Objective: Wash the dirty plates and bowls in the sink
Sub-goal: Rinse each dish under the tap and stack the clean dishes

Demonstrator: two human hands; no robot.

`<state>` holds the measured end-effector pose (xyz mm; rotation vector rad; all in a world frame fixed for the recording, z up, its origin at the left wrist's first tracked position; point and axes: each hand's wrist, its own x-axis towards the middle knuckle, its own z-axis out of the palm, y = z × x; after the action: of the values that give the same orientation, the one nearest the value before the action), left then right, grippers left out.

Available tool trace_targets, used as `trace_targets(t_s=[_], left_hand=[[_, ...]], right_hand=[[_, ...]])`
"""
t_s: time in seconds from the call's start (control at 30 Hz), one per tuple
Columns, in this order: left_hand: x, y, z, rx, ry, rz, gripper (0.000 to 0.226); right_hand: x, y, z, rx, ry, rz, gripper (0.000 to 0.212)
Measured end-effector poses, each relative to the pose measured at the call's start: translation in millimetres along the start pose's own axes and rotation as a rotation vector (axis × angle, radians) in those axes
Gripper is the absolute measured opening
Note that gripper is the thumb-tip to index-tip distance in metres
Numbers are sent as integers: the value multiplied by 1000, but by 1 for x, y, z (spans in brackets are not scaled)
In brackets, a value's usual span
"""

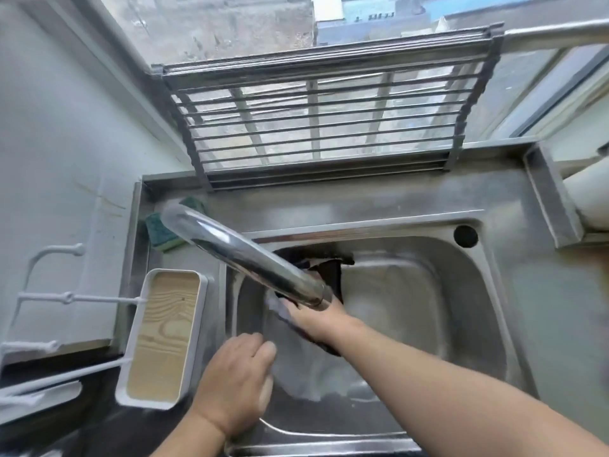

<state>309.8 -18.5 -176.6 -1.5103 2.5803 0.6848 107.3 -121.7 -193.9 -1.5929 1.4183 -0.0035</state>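
Left hand (235, 384) holds the near rim of a blurred, pale dish (296, 364) in the steel sink (461, 324), fingers curled on its edge; right hand (316, 319) presses a dark cloth (331, 275) onto the dish's far side beneath the tap (237, 249), its grip on the cloth unclear. Beyond, a green sponge (161, 230) lies on the tabletop's (362, 199) left corner; a slatted rack (316, 127) leans against the window.

Sink (461, 324) is set into the counter (543, 308), below the window (230, 24). Faucet spout (244, 252) is swung from back left out over the basin. A roll-up rack (316, 120) is leaned against the window behind the sink. A sponge (161, 230) is placed at the back left corner, behind the faucet. A tray (163, 338) is positioned left of the basin. Both hands are held in the basin: left hand (235, 384) at front left, right hand (321, 319) under the spout tip, on a dark cloth (333, 268) draped over the back rim. An overflow hole (465, 236) is located at back right.
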Motion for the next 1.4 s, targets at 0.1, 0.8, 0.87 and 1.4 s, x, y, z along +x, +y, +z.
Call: trace_targets(t_s=[0.1, 0.8, 0.87, 1.4], left_hand=[[1, -6, 13, -2, 79, 21, 23], [3, -1, 6, 107, 39, 35, 40], [3, 0, 3, 101, 29, 23, 39], [4, 4, -1, 124, -6, -8, 33]], right_hand=[[28, 23, 87, -333, -178, -32, 74], [-36, 148, -15, -721, -51, 591, 82], [-52, 149, -6, -665, -100, 612, 69], [2, 84, 55, 965, 282, 752, 20]])
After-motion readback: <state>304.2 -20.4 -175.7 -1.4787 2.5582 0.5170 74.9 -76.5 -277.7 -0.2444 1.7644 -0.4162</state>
